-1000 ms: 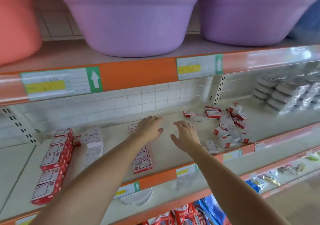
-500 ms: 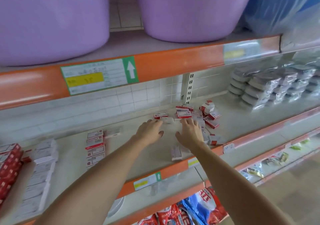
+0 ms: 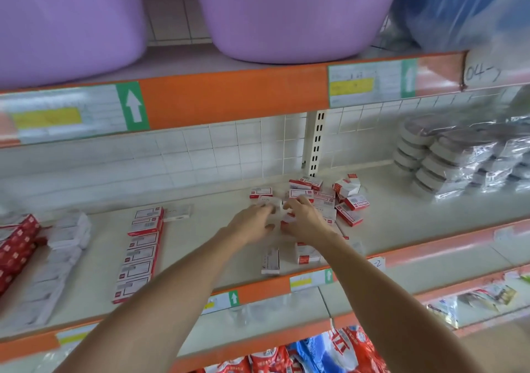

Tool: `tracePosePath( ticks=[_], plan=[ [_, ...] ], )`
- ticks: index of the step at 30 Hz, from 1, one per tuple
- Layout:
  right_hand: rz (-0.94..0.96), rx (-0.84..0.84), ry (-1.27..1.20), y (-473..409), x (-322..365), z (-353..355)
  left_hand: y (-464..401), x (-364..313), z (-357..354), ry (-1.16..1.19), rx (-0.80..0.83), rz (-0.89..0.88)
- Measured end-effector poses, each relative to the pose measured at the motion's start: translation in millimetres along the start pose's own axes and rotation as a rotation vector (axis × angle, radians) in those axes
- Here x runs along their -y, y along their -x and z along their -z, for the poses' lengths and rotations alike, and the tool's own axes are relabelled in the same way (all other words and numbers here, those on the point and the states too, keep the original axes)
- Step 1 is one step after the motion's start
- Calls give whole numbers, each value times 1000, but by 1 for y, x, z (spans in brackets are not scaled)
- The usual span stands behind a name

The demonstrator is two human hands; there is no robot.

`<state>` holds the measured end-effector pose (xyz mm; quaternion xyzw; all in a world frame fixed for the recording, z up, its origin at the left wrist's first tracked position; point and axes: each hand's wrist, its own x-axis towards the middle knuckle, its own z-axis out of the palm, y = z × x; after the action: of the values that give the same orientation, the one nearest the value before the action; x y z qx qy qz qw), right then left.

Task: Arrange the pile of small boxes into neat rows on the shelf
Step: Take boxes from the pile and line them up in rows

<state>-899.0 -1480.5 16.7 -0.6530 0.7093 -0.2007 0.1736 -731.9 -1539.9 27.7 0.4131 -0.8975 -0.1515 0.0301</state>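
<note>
While both arms reach over the orange shelf edge, the left hand [image 3: 252, 223] and the right hand [image 3: 308, 222] sit close together at the near side of the pile of small boxes [image 3: 341, 200] on the shelf [image 3: 218, 240]. Fingers of both are bent down onto white boxes between them, though blur keeps me from telling whether either truly grips one. That pile lies jumbled near the back wall, beside the slotted upright [image 3: 317, 143]. Two loose boxes [image 3: 271, 260] rest nearer the front edge, under the right forearm. Further left, a neat row of red-and-white boxes [image 3: 140, 253] runs front to back, with a white row [image 3: 57, 260] and red packs [image 3: 15, 246] beyond. Wrapped round tins [image 3: 447, 157] are stacked on the right, purple tubs [image 3: 292, 14] above
</note>
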Motion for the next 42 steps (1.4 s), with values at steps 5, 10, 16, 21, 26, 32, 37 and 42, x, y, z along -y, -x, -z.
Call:
tracePosePath(
  ticks=[5, 10, 16, 21, 26, 32, 37, 42],
  plan=[
    [80, 1, 86, -7, -15, 8, -3, -13, 1, 9, -19, -60],
    [79, -2, 87, -6, -32, 14, -6, -37, -7, 115, -70, -110],
    [36, 91, 51, -5, -36, 25, 2, -52, -12, 294, 145, -122],
    [12, 73, 23, -12, -38, 22, 11, -46, -21, 183, 166, -162],
    [-26, 64, 35, -18, -31, 18, 16, -45, -25, 171, 112, -199],
    [13, 60, 11, -29, -28, 10, 23, -25, -8, 283, 55, -71],
    [42, 72, -17, -39, -7, -5, 45, 16, 5, 336, -149, -1],
    [135, 86, -48, -47, 31, -28, 66, 57, 3, 220, -234, 214]
  ],
)
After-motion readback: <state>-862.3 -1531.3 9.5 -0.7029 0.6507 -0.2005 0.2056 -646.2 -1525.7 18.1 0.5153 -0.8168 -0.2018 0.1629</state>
